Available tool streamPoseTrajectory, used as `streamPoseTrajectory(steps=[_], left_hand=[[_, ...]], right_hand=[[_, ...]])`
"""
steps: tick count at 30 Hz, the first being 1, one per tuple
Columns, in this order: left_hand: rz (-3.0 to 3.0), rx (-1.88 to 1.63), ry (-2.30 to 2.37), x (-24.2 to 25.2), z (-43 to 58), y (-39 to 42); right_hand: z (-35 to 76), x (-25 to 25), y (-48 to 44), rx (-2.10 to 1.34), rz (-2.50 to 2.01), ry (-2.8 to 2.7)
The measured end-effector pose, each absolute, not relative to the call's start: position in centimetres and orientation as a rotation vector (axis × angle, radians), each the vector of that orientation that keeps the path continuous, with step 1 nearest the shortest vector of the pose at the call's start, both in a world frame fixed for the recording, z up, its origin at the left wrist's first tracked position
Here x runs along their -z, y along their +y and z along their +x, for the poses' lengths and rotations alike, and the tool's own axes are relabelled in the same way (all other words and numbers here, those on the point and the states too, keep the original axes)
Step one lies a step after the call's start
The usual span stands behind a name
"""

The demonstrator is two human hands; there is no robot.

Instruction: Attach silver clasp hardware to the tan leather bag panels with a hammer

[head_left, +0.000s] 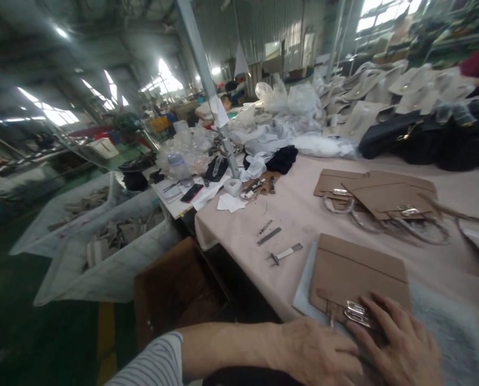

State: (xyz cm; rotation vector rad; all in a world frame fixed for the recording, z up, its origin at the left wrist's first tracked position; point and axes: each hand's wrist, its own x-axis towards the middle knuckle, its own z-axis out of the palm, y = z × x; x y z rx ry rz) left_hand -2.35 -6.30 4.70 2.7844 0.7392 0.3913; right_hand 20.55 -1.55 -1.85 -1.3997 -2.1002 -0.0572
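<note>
A tan leather bag [360,268] with a shiny metal clasp [356,313] lies flat in front of me, on a pale board [301,297]. My right hand [402,338] rests on the bag's near part beside the clasp, with its fingers stretched out and apart. Just left of it, my left hand [319,351] is at the bag's near edge by a narrow tan strap [331,315]. Its fingers are bent and together, and what they hold, if anything, is hidden. A metal caliper [286,254], a flat metal strip [269,236] and a small slim tool [264,228] lie to the left.
More tan bags [392,195] with looped handles lie beyond. Black bags [420,139] and pale bags [408,86] are piled at the back right. A metal post [211,86] rises by the table's left corner. An open brown box [178,289] stands below the table's left edge.
</note>
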Motion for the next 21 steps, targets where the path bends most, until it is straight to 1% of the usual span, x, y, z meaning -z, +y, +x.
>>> streamPoseTrajectory(steps=[1,3,5,7,10,14,17,21], left_hand=[[2.729,-0.411,0.846,-4.9,-3.1,-5.3],[2.579,-0.392,1.206,-5.3,-5.1,-2.8],[2.348,-0.294,1.632,-5.7,-7.4,0.1],[2.155,-0.130,1.860,-6.0,-9.3,2.8],[2.010,0.061,1.858,-5.8,-10.7,5.5],[1.910,0.112,1.826,-5.0,-10.7,7.1],[1.802,0.092,1.836,-4.8,-10.8,7.7],[1.686,-0.051,1.745,-4.8,-11.6,7.7]], right_hand=[[20.5,1.9,-1.6,0.071,-1.398,-2.108],[20.4,1.8,-1.7,0.091,-1.408,-2.123],[20.3,1.6,-1.8,0.073,-1.437,-2.112],[20.2,1.3,-2.1,0.046,-1.476,-2.104],[20.0,0.7,-2.4,-0.009,-1.525,-2.122],[19.9,0.3,-2.6,-0.026,-1.523,-2.137],[19.8,0.2,-2.8,-0.003,-1.501,-2.135],[19.7,0.2,-2.9,-0.009,-1.504,-2.128]])
